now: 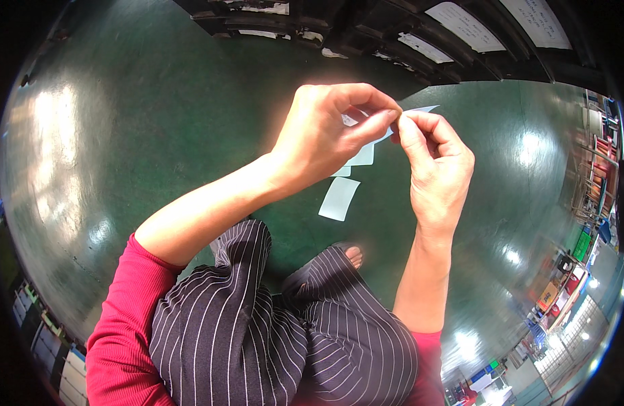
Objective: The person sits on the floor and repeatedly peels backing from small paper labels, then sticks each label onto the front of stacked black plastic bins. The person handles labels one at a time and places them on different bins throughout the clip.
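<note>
My left hand (325, 128) and my right hand (439, 159) are raised in front of me, their thumbs and forefingers pinched and meeting tip to tip. A thin pale paper slip (420, 109) shows at and behind the pinched fingers, its pointed corner sticking out above the right hand. The fingers hide most of it, so its full shape cannot be made out. Below the hands, a whitish rectangular slip (339, 198) lies over the green floor. Another pale slip (363, 156) is partly covered by my left hand.
A dark rack (366, 30) with white handwritten sheets (464, 26) on it stands ahead. Green floor (156, 122) surrounds me, with glare at the left. My knees in striped trousers (224, 325) are below. Shelves with mixed goods (562, 291) line the far right.
</note>
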Motion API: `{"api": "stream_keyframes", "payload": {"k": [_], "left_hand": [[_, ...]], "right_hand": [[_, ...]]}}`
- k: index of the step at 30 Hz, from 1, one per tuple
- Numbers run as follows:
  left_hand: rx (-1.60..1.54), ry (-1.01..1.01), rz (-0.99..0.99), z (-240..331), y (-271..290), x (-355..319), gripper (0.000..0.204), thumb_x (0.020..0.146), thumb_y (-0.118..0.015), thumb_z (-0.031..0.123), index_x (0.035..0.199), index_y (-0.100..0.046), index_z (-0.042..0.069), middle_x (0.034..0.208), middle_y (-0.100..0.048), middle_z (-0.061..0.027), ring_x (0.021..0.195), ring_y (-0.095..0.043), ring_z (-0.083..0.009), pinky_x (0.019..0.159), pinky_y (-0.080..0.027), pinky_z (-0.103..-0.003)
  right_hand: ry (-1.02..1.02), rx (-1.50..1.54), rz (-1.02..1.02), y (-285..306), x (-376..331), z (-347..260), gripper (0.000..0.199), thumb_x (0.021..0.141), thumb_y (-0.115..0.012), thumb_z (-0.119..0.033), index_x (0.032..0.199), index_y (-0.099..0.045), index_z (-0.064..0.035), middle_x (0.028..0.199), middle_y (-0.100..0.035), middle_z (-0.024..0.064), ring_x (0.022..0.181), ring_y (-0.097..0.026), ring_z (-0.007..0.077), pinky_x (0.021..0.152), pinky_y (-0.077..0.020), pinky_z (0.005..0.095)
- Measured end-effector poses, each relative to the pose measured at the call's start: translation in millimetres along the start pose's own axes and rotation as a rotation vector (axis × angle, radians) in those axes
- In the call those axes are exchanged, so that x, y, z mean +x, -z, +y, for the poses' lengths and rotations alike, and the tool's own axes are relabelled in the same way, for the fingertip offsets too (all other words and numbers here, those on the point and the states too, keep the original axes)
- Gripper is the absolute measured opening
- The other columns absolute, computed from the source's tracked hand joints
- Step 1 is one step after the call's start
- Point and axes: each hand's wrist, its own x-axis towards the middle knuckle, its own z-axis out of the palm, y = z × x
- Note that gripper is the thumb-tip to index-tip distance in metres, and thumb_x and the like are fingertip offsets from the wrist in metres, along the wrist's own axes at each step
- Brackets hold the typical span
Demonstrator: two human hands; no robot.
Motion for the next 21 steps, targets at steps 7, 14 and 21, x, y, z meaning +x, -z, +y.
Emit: {"api": "stream_keyframes", "payload": {"k": [7,14,21], "left_hand": [[-0.023,0.045,-0.019,3.3,1.2,0.8,0.017,0.087,-0.067,0.013,0.098,-0.070,0.001,0.084,-0.070,-0.0054,0.076,-0.065,-0.0089,0.070,-0.053,-0.022],[-0.248,0.174,-0.044,-0.5,2.2,1.1,0.020,0.088,-0.066,0.017,0.099,-0.070,0.000,0.086,-0.070,-0.0055,0.079,-0.064,-0.0084,0.074,-0.052,-0.023],[-0.486,0.207,-0.132,-4.7,4.0,2.7,0.024,0.088,-0.068,0.018,0.103,-0.067,0.000,0.091,-0.069,-0.0061,0.084,-0.065,-0.0104,0.079,-0.052,-0.025]], "right_hand": [[0.020,-0.018,0.000,-0.1,-0.1,-0.2,0.010,0.087,-0.065,-0.009,0.091,-0.066,-0.0003,0.078,-0.065,0.0018,0.072,-0.059,0.0077,0.067,-0.0472,0.0227],[0.017,0.032,-0.021,0.8,0.4,1.7,0.010,0.088,-0.065,-0.009,0.091,-0.066,0.0002,0.079,-0.065,0.0014,0.073,-0.059,0.0074,0.067,-0.0468,0.0218],[-0.017,0.072,-0.038,5.5,3.6,0.8,0.010,0.088,-0.065,-0.009,0.091,-0.066,0.0003,0.080,-0.064,0.0007,0.074,-0.059,0.0062,0.068,-0.0465,0.0208]]}}
